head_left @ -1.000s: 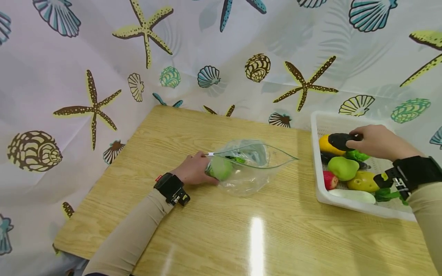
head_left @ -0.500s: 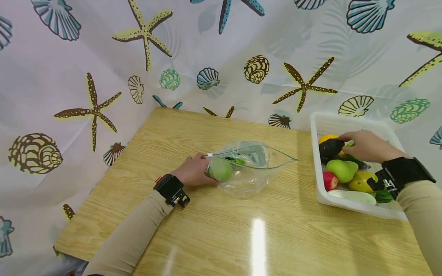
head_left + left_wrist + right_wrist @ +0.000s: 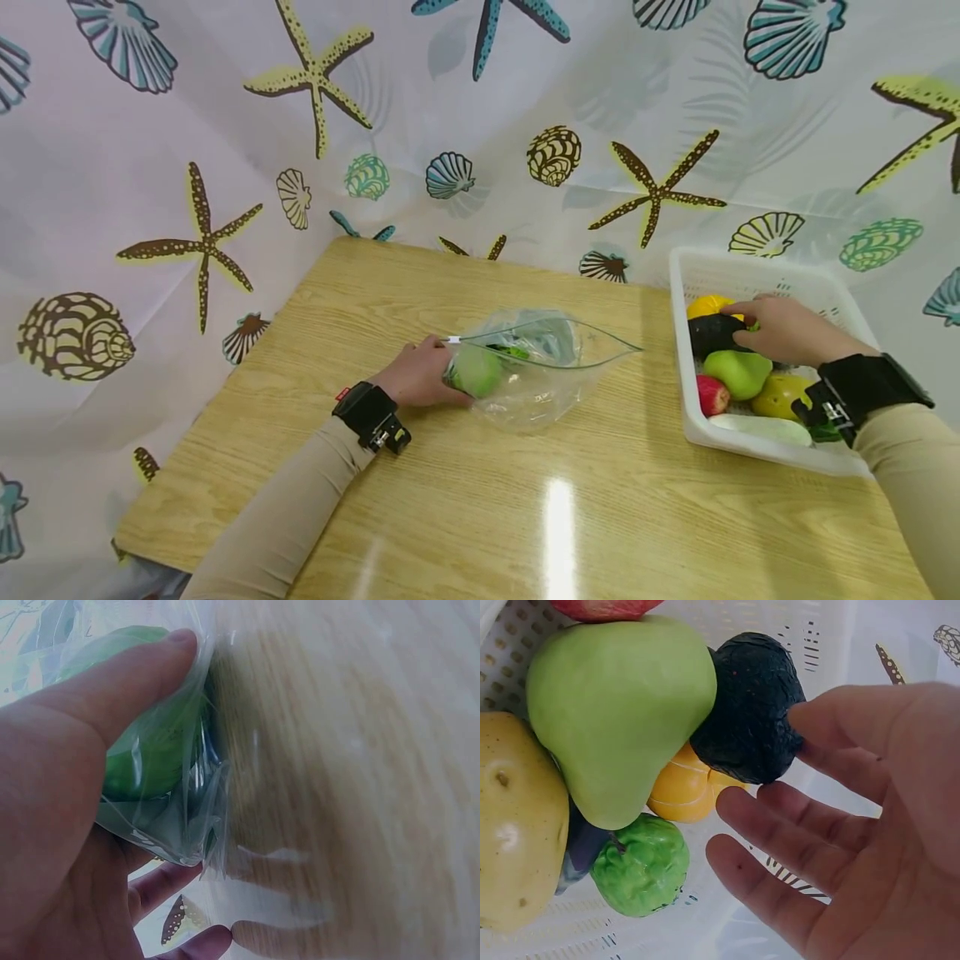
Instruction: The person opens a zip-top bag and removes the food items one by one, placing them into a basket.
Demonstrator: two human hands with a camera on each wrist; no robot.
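My left hand (image 3: pixel 422 375) grips the closed end of a clear zip-top plastic bag (image 3: pixel 540 400), thumb on top, on the table. Inside the bag, by my thumb, is a round green fruit or vegetable (image 3: pixel 154 750), with some darker green beside it. The bag's mouth gapes to the right. Over the white basket (image 3: pixel 787 462), my right hand (image 3: pixel 787 329) is at a dark, wrinkled avocado (image 3: pixel 754 709). The thumb tip meets the avocado's edge, and the other fingers are loosely bent and spread. The avocado lies beside a green pear (image 3: pixel 622 712).
Also in the basket are a yellow potato-like piece (image 3: pixel 517 825), a red piece (image 3: pixel 712 395), a long pale vegetable (image 3: pixel 761 429), an orange-yellow piece (image 3: pixel 686 787) and a bumpy green one (image 3: pixel 641 866). A patterned curtain (image 3: pixel 480 117) hangs behind the wooden table (image 3: pixel 450 517).
My right hand has lowered the avocado to the left side of the basket, and its fingers have loosened from it. My left hand and the bag have stayed in place.
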